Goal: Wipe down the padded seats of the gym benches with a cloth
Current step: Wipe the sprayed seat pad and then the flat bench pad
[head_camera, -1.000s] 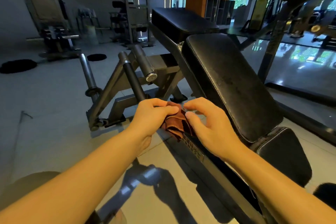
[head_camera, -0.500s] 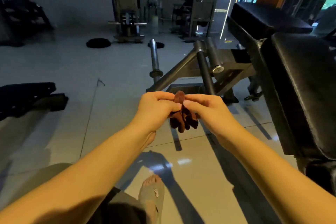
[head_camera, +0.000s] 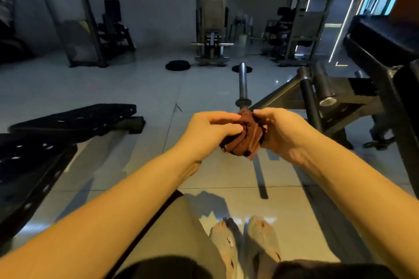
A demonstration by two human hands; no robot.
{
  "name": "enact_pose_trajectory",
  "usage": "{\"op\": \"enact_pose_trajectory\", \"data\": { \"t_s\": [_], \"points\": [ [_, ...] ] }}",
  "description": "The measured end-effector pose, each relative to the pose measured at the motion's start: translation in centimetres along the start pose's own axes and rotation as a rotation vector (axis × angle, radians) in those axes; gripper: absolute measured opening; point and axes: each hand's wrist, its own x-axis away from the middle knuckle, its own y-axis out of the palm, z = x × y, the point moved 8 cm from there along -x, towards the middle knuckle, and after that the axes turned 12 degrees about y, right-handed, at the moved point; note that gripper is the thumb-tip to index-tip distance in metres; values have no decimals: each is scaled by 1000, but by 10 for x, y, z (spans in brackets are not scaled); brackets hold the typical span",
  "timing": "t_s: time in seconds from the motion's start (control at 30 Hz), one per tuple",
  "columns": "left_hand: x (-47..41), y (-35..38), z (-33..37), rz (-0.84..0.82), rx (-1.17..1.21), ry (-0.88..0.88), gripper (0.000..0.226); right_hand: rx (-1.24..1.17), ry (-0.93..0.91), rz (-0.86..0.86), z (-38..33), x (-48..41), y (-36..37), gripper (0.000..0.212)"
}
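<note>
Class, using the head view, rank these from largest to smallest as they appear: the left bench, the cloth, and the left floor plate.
1. left bench, by far the largest.
2. cloth.
3. left floor plate, which looks smallest but lies far from the camera, so its true size is unsure.

The view has swung left. The padded bench (head_camera: pixel 383 36) that filled the 3 o'clock side a second ago now shows only at the 2 o'clock edge, and another black bench (head_camera: pixel 74 118) has come in at 9 o'clock. Two sandalled feet (head_camera: pixel 244 240) now show at 6 o'clock. The cloth (head_camera: pixel 248 139), which dangled from fingertip pinches, is bunched thicker between the left grip (head_camera: pixel 208 131) and right grip (head_camera: pixel 285 133).
</note>
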Motion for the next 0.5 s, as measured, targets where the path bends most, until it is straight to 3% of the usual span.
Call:
{"op": "enact_pose_trajectory", "data": {
  "t_s": [0.13,0.27,0.37,0.5],
  "points": [
    [6,-27,0,63,-275,21,23,116,-20,-129,5,-9,37,30],
    [11,-83,-13,136,-398,-51,27,244,-89,-234,-8,-25,88,23],
    [18,-129,-29,162,-432,-167,35,261,-61,-355,-11,-44,130,21],
    [35,-181,-56,159,-365,-356,21,261,36,-489,0,-70,198,20]
  ]
}}
